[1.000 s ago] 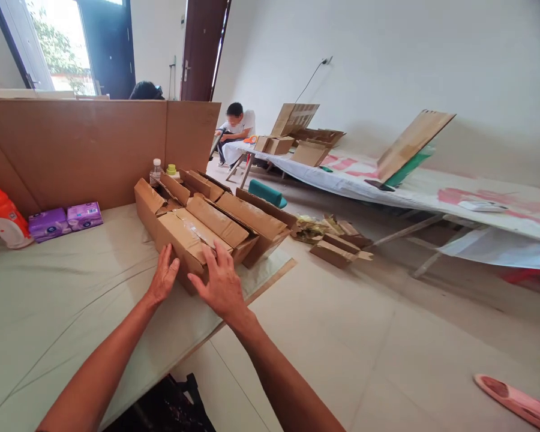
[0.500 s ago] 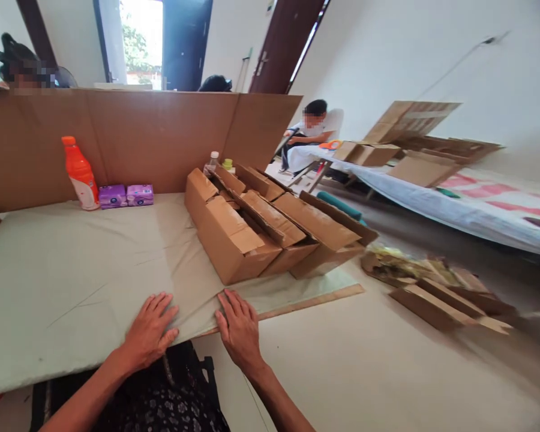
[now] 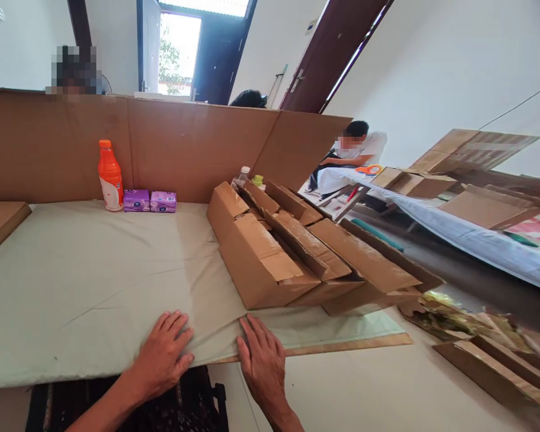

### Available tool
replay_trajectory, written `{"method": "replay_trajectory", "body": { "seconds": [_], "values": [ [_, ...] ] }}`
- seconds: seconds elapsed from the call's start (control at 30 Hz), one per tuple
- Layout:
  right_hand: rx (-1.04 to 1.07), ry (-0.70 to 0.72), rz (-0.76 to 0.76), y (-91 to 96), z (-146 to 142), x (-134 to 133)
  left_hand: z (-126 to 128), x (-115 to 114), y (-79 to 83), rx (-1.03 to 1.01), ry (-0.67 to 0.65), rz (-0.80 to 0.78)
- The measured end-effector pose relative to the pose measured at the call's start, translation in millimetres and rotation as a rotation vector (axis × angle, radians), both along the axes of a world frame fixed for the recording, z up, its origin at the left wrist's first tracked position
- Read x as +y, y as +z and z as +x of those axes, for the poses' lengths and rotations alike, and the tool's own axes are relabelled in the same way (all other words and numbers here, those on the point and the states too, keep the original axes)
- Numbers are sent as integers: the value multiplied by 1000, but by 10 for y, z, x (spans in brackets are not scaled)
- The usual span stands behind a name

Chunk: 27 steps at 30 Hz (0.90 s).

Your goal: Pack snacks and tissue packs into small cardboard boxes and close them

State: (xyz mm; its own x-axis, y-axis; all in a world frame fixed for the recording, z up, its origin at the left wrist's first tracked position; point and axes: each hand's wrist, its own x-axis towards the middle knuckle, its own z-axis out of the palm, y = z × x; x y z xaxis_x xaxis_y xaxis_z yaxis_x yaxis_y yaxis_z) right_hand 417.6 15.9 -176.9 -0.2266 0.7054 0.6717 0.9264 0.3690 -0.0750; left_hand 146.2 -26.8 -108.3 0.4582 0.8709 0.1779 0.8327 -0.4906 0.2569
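My left hand (image 3: 165, 351) lies flat near the front edge of a table covered with pale green cloth (image 3: 94, 264), its fingers spread and nothing in it. To its right, my right hand (image 3: 263, 363) rests on the same edge, fingers stretched out, also holding nothing. Just beyond my right hand stands a group of brown cardboard boxes (image 3: 261, 270) with their flaps partly up. Farther back are an orange bottle (image 3: 110, 177) and two purple tissue packs (image 3: 150, 201), side by side.
A tall cardboard panel (image 3: 198, 144) stands along the table's far side. A flat cardboard box (image 3: 2, 225) lies at the left. People sit beyond the panel and at the right. Another table (image 3: 477, 252) holds cardboard; open boxes (image 3: 495, 372) lie on the floor.
The view has turned slightly left, so everything sits farther right and a little lower in the picture. Both hands stay flat on the table edge.
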Motion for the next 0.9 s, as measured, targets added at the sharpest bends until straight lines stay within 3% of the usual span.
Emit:
{"method": "replay_trajectory", "body": {
  "seconds": [0.27, 0.43, 0.5, 0.6, 0.67, 0.73, 0.8, 0.9],
  "values": [
    [54, -33, -103, 147, -86, 12, -80, 108, -98, -15, -59, 80],
    [139, 8, -135, 265, -68, -14, -105, 162, -185, -10, -77, 231],
    [243, 51, -112, 422, -14, -40, -116, 154, -219, -7, -81, 279],
    [424, 56, -1, 856, 131, 16, -146, 164, -216, -26, -114, 312],
    [485, 20, 50, 1208, 251, 154, -154, 235, -118, -59, -105, 304],
    [492, -19, 31, 1518, 350, 346, -111, 393, 94, -101, -88, 299],
    [465, -18, -24, 1739, 393, 528, 10, 639, 410, -147, -101, 305],
    [408, 72, -88, 1914, 337, 666, 319, 1102, 952, -204, -192, 325]
  ]
}}
